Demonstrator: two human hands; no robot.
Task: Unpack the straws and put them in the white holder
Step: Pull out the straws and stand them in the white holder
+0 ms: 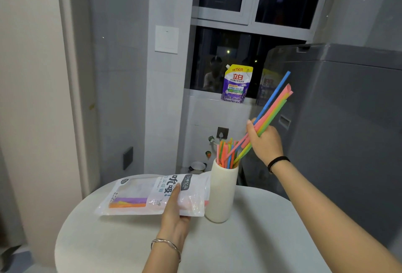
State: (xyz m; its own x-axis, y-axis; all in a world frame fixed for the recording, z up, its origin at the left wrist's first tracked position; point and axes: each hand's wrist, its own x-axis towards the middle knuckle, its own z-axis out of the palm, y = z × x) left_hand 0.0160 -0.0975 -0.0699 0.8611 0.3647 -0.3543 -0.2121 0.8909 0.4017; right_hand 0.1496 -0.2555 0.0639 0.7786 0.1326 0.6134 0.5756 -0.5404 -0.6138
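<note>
A white cylindrical holder (221, 194) stands on the round white table (130, 246), with several coloured straws (226, 150) sticking out of its top. My right hand (264, 140) grips a bundle of straws (276, 103), blue, pink and green, slanted up to the right, with their lower ends at the holder's mouth. My left hand (174, 209) holds the clear plastic straw packet (152, 194) just left of the holder; purple, yellow and orange straws show inside it.
A grey washing machine (348, 120) stands close on the right behind the table. A purple detergent pouch (236, 83) sits on the window sill. A small pot (196, 167) rests low behind the holder. The wall is close on the left.
</note>
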